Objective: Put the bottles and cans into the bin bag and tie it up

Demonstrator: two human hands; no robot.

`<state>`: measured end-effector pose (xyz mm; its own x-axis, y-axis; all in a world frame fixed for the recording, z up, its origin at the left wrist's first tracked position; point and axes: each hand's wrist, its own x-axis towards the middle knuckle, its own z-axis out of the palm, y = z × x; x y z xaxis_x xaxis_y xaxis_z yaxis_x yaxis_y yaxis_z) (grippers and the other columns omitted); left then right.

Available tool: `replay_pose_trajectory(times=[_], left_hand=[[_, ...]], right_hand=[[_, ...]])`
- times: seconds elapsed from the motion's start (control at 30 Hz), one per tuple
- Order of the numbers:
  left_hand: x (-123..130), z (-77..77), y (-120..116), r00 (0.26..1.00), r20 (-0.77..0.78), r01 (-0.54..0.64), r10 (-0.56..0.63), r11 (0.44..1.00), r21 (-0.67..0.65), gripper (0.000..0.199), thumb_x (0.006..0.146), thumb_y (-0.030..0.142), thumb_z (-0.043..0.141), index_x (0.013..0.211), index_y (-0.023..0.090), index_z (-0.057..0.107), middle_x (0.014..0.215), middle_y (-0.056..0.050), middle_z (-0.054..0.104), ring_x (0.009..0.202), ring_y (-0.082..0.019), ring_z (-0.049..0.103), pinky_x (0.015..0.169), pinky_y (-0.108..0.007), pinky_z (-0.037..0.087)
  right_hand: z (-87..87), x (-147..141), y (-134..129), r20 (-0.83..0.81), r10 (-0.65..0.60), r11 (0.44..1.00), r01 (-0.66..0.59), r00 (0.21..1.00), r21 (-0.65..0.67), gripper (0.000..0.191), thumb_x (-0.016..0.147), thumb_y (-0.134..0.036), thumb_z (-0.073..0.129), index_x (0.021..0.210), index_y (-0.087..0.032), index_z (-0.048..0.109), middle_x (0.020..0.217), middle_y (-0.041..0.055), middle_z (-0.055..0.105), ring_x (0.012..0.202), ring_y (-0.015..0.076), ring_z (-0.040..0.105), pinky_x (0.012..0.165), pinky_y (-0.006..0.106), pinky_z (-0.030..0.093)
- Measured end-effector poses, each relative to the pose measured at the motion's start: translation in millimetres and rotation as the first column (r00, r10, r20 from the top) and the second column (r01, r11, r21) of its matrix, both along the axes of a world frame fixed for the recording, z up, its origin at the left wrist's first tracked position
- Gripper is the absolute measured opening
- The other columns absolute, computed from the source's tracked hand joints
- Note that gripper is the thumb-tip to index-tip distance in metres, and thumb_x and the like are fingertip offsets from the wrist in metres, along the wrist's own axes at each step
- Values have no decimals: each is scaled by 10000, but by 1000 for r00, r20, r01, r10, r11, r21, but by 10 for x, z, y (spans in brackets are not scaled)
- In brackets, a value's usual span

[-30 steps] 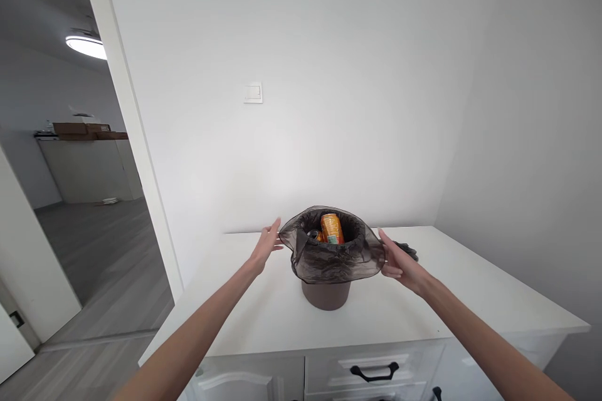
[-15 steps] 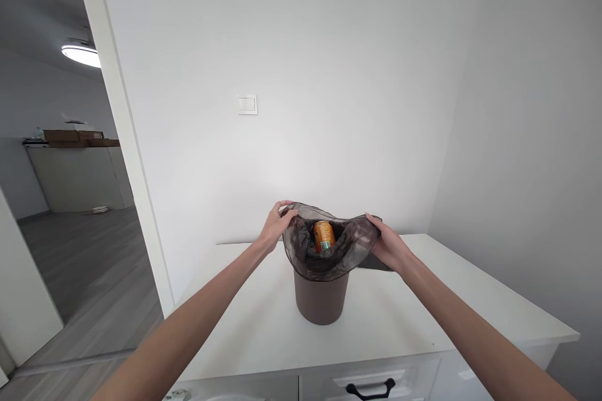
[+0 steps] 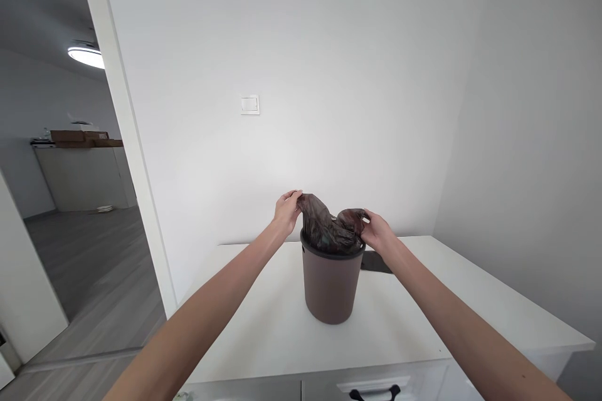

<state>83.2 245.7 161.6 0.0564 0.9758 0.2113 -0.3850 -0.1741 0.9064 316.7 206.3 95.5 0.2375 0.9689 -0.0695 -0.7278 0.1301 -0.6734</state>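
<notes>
A brown trash can (image 3: 330,288) with a dark rim stands upright on the white cabinet top. Out of its mouth rises a thin, see-through black trash bag (image 3: 324,229), bunched up above the rim. My left hand (image 3: 288,210) pinches the bag's left edge, holding it higher than the rim. On the other side, my right hand (image 3: 376,230) grips the bag's right edge close to the rim. Folds of the bag hide whatever lies inside; the orange can seen before is covered.
The white cabinet (image 3: 263,338) has a drawer with a black handle (image 3: 375,393). A flat dark object (image 3: 375,262) lies behind the trash can, partly covered by my right arm. A wall with a light switch (image 3: 250,104) stands behind; a doorway opens at left.
The bag's edge, folded over the can's rim before, has been pulled up off it and gathered inward. My left hand rose slightly, and the orange can has gone out of sight.
</notes>
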Motion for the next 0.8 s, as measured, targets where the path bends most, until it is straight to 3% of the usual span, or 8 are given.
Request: replay_pose_trajectory(times=[0.1,0.23,0.47,0.53,0.63,0.73,0.8], left_hand=[[30,-2,111,999,40,-17,18,999,-34,373,999,373,644,1316,179,614,1325,-109,633,1111,-246,665,929,-465,586],[40,12,231,991,106,-69,78,994,-87,374,996,370,648,1317,181,614,1326,-110,635,1113,-246,665,933,-462,584],[-61,18,348,958,170,-205,233,965,-166,374,990,368,658,1317,190,615,1326,-106,634,1124,-249,663,933,-454,583],[-82,7,354,951,172,-227,258,956,-185,372,991,368,657,1316,192,616,1327,-106,634,1124,-248,662,933,-453,583],[-107,-25,322,947,177,-232,269,951,-207,371,992,368,656,1316,192,616,1327,-107,633,1123,-248,662,934,-454,583],[-140,-93,232,952,182,-202,246,952,-229,374,994,369,652,1317,186,614,1327,-109,634,1119,-247,663,934,-459,583],[-170,-156,154,960,186,-162,210,956,-243,381,993,370,653,1320,179,611,1325,-110,634,1116,-249,664,933,-463,584]], right_hand=[[-12,61,120,-36,-66,998,65,997,-25,148,1029,-277,599,1070,-147,656,958,36,697,803,147,695,709,296,621],[26,160,243,-84,-153,988,151,985,-33,328,1003,-379,648,1261,-178,632,1221,80,669,982,191,687,825,377,611],[79,247,309,-163,-238,971,236,957,-35,348,997,-379,654,1279,-176,622,1251,87,656,1022,207,681,848,398,609],[81,232,313,-177,-238,971,235,955,-36,325,997,-367,655,1253,-168,624,1213,79,663,986,196,685,819,379,614],[108,175,334,-175,-206,978,207,963,-15,112,1042,-244,537,1085,-169,608,1076,51,667,903,156,692,776,347,635],[182,86,360,-141,-135,989,141,981,34,191,1042,-143,413,901,-218,519,980,38,659,884,135,707,784,340,659],[253,13,360,-102,-67,994,75,993,76,200,1033,-162,449,849,-234,480,981,49,671,938,154,725,826,373,666]])
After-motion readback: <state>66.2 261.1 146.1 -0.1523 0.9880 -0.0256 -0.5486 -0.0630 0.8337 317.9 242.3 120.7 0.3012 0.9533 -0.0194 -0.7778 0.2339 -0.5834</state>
